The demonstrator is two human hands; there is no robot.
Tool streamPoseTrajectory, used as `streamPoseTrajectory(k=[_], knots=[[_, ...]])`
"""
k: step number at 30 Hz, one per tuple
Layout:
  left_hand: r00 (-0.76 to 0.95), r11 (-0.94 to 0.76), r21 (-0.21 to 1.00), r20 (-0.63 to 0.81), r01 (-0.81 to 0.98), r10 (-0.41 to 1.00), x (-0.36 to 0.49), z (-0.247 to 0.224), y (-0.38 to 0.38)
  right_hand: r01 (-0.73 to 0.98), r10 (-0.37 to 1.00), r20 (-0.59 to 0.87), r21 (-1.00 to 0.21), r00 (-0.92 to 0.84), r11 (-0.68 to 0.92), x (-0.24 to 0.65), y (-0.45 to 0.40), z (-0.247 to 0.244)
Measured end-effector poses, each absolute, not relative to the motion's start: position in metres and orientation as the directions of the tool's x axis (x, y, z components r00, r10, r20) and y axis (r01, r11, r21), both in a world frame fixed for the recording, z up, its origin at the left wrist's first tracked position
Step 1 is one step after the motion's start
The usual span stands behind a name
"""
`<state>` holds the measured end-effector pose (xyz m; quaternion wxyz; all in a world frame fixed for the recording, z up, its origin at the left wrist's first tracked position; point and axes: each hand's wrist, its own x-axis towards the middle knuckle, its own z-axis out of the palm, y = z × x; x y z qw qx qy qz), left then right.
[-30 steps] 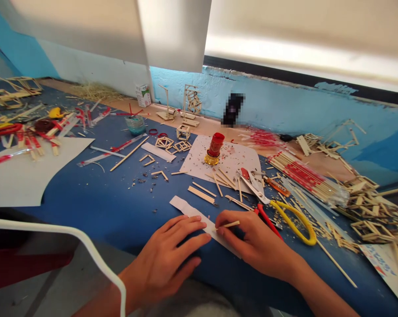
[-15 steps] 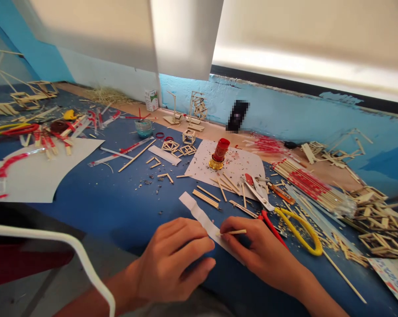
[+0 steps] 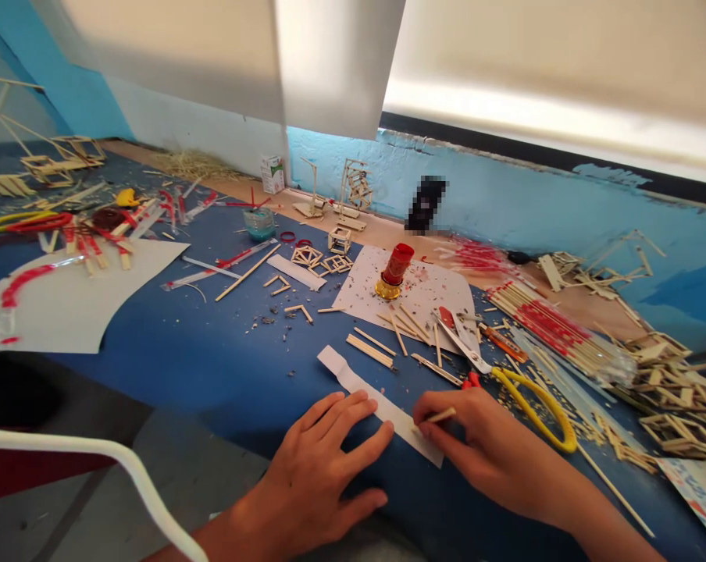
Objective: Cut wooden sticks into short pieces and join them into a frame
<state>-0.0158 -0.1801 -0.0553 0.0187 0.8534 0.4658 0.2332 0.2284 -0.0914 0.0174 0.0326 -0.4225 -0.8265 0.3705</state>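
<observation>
A narrow white paper strip [image 3: 382, 402] lies slantwise on the blue table in front of me. My left hand [image 3: 329, 460] rests with its fingers spread, the fingertips at the strip's near edge. Between the thumb and fingers of my right hand [image 3: 470, 437] is a short wooden stick [image 3: 443, 415], its tip over the right part of the strip. Just beyond the strip lie several cut sticks [image 3: 369, 351]. Scissors with yellow and red handles [image 3: 534, 410] lie right beside my right hand, which partly covers the red handle.
A red-topped bottle with a gold base [image 3: 395, 269] stands on a crumb-strewn white sheet [image 3: 353, 289]. Small stick frames [image 3: 306, 257] sit left of it. A jar of blue-green liquid [image 3: 259, 225] is farther back. Packaged chopsticks [image 3: 558, 328] and stick structures [image 3: 675, 382] crowd the right.
My left hand has flattened and spread its fingers by the strip. My right hand has slid rightward along the strip with the stick, uncovering more paper. The view has shifted slightly.
</observation>
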Motion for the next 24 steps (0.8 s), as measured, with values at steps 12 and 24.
streamPoseTrajectory(k=[12,24], knots=[[0.468,-0.541,0.251,0.297,0.803,0.832,-0.015,-0.056,-0.185,0.635,0.657,-0.229,-0.604,-0.718,0.482,0.211,-0.083,0.024],[0.435,-0.515,0.27,0.305,0.813,0.847,-0.013,-0.067,-0.188,0.644,0.675,-0.224,-0.604,-0.703,0.47,0.218,-0.087,0.019]])
